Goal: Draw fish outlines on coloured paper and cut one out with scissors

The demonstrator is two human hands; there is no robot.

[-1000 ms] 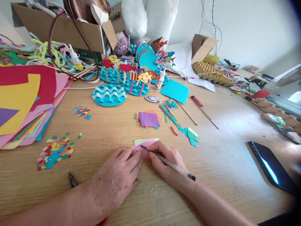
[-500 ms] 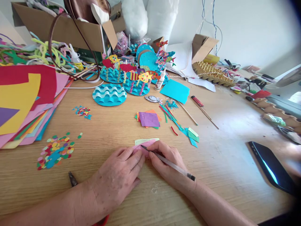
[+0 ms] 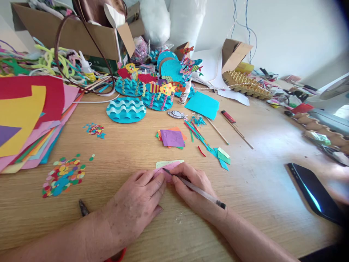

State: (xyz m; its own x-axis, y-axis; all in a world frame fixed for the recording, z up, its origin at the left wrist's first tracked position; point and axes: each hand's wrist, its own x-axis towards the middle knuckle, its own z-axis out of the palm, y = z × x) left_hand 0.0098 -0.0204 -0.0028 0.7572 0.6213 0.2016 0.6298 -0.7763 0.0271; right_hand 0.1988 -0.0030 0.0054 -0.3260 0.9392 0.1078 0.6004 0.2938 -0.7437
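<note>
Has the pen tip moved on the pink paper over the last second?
No. The pen tip sits at the same spot on the pink paper, just below the pale green scrap; the right hand holds it there.

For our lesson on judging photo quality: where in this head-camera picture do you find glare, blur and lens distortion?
Head view: glare streaks the phone screen at right; the right edge and corners blur and darken, so the cardboard tubes look soft; the table edge bows from a wide lens; the centre stays sharp, with the pen in the right hand and the pink paper under the left hand crisp.
</note>
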